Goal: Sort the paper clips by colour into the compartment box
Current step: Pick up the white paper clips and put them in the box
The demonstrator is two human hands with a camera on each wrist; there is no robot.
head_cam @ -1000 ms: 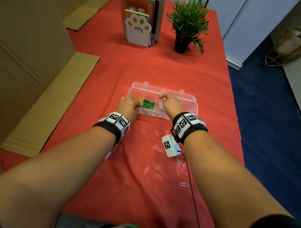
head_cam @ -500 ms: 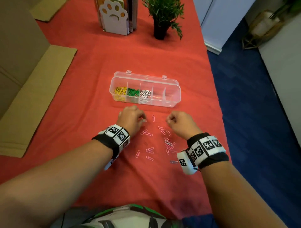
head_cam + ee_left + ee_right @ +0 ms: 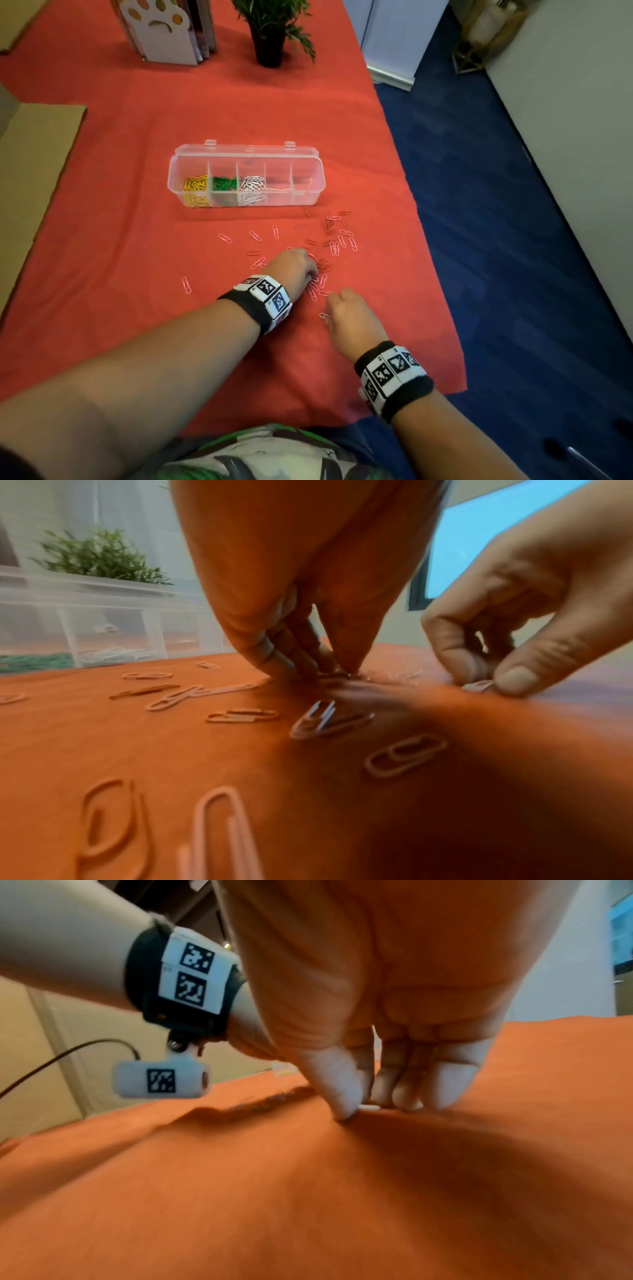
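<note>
- The compartment box (image 3: 246,159) stands open on the red cloth (image 3: 137,240), far from both hands. Its 3 left compartments hold yellow, green and white clips; the 2 right ones look almost empty.
- The loose paper clips (image 3: 337,240), pink and dark red, lie scattered on the cloth between the box and the hands.
- The left hand (image 3: 294,270) is down in the scatter, with fingertips (image 3: 291,664) bunched together on the cloth. I cannot tell if a clip is really between them.
- The right hand (image 3: 346,317) is nearer, and its thumb and fingers pinch a pale clip (image 3: 477,686) against the cloth.
- I judge that the step now is to pick up the pink and red clips.
- Risks: the red clips nearly match the cloth, so some can be missed. The clips lie flat and the cloth is soft, so a pinch may catch cloth and lose the clip. Overlapping clips may come up hooked together, and 2 colours may fall in 1 compartment.
</note>
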